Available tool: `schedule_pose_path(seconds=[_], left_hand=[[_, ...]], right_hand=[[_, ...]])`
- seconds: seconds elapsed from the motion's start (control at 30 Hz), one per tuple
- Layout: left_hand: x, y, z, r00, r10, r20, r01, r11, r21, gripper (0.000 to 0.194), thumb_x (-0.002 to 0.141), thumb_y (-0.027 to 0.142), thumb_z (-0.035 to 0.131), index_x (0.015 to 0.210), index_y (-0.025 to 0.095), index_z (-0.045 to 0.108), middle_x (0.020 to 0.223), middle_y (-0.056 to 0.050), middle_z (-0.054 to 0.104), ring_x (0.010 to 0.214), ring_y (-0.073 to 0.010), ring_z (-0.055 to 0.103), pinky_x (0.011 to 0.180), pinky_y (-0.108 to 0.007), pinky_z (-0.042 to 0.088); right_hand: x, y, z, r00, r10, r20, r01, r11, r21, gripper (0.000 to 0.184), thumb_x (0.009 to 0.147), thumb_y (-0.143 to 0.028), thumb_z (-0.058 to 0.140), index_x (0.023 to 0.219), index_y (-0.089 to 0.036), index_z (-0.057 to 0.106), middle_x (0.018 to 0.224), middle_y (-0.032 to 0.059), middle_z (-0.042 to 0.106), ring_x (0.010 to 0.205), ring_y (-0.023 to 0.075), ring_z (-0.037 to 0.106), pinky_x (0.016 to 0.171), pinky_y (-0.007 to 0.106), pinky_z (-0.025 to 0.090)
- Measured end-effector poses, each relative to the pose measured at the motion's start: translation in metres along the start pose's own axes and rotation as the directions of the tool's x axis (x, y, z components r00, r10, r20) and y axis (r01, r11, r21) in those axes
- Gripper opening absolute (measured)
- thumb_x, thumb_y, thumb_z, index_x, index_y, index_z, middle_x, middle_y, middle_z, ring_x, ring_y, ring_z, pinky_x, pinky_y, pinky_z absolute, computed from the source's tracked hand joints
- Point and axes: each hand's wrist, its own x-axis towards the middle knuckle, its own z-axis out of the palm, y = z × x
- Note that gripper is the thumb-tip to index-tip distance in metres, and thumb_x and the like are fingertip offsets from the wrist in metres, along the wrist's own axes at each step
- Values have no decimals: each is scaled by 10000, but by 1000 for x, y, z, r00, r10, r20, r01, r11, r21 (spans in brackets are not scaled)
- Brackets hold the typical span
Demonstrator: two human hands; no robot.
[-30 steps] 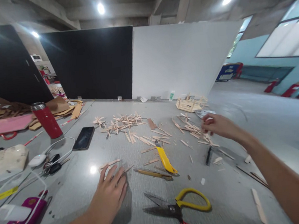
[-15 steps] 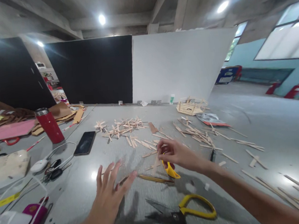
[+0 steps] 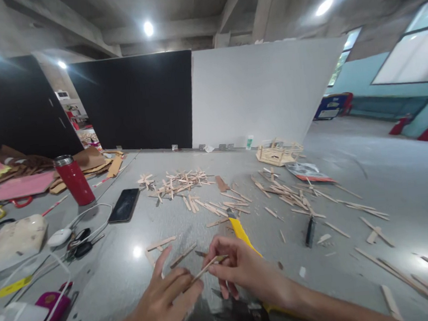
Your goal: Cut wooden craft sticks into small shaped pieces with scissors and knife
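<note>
A thin wooden stick [image 3: 208, 268] spans the gap between my two hands, tilted up to the right. My left hand [image 3: 169, 297] pinches its lower end between thumb and fingers. At the upper end, my right hand [image 3: 238, 268] closes on it with thumb and fingertips. Just beyond the right hand lies a yellow utility knife [image 3: 241, 230], its near end hidden by that hand. Black-bladed scissors with a yellow handle [image 3: 287, 312] rest under the right wrist, largely covered. Short sticks [image 3: 161, 243] lie on the table past the left fingers.
A pile of small wooden pieces [image 3: 180, 183] and scattered sticks [image 3: 288, 196] cover the table's middle and right. A small wooden frame model [image 3: 279, 154] stands at the back. To the left are a phone [image 3: 124, 206], a red bottle [image 3: 74, 180] and cables. A black pen-like tool [image 3: 309, 232] lies right.
My right hand has let go of the yellow knife, now lying on the table, and moved nearer and left. The left hand has come right; both now hold a stick.
</note>
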Motion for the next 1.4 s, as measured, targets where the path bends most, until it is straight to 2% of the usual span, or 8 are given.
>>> schedule_pose_path(seconds=[0.17, 0.3, 0.47, 0.63, 0.8, 1.0, 1.23, 1.4], left_hand=[[0, 1, 4, 1000, -21, -6, 21, 1000, 6, 210, 977, 9, 503, 1045, 109, 674, 801, -26, 715, 774, -134, 669, 1262, -480, 278], [2, 0, 5, 999, -12, -40, 12, 1000, -6, 185, 970, 5, 525, 1018, 103, 674, 802, -26, 721, 777, -135, 673, 1270, -464, 252], [2, -1, 5, 999, -3, -39, 3, 1000, 8, 179, 964, 17, 542, 1046, 91, 683, 816, -28, 729, 825, -138, 697, 1287, -465, 217], [-1, 0, 7, 996, -13, -84, 13, 1000, 9, 181, 963, 43, 557, 1070, 117, 682, 820, -31, 749, 825, -150, 711, 1271, -489, 265], [-3, 0, 10, 997, -19, -75, 19, 1000, -2, 168, 957, 40, 561, 1045, 106, 687, 827, -28, 744, 834, -144, 714, 1287, -484, 239], [-1, -3, 9, 995, 14, -95, -13, 1000, 8, 175, 964, 38, 548, 1046, 93, 692, 818, -38, 747, 827, -143, 714, 1294, -471, 226], [-2, -3, 16, 989, 25, -146, -22, 1000, 17, 206, 961, 31, 516, 1003, 131, 691, 763, -12, 736, 739, -132, 709, 1283, -463, 277], [-9, -3, 26, 982, 44, -185, -40, 999, 28, 213, 934, -3, 520, 967, 124, 687, 730, -3, 717, 701, -116, 698, 1278, -482, 280]], right_hand=[[6, 10, -5, 987, -45, -157, 48, 999, 20, 589, 702, -695, 810, 905, -223, 523, 960, 8, 694, 426, 73, 619, 331, 173, 412], [13, 20, -16, 957, -71, -282, 74, 997, 0, 650, 836, -843, 505, 752, -199, 519, 684, -10, 622, 384, 78, 551, 340, 193, 421], [14, 24, -21, 949, -83, -305, 79, 997, -25, 568, 699, -696, 781, 908, -234, 525, 832, -29, 653, 427, 76, 563, 347, 187, 423], [15, 22, -23, 973, -37, -229, 30, 999, -36, 598, 844, -790, 532, 762, -198, 555, 489, -43, 542, 339, 97, 484, 356, 214, 409], [15, 15, -25, 970, -65, -232, 51, 997, -65, 500, 709, -580, 792, 961, -241, 524, 686, -54, 636, 441, 98, 553, 375, 187, 411], [12, 6, -23, 987, -44, -153, 31, 996, -86, 387, 783, -587, 674, 837, -224, 552, 468, -88, 524, 350, 81, 443, 370, 196, 363], [-8, -15, -26, 977, -90, -194, 68, 991, -115, 381, 817, -584, 672, 843, -221, 560, 532, -77, 521, 406, 90, 470, 403, 204, 400], [-29, 11, -26, 911, -273, -310, 111, 885, -453, 230, 1007, -441, 474, 922, -239, 542, 560, -64, 527, 466, 131, 538, 433, 215, 418]])
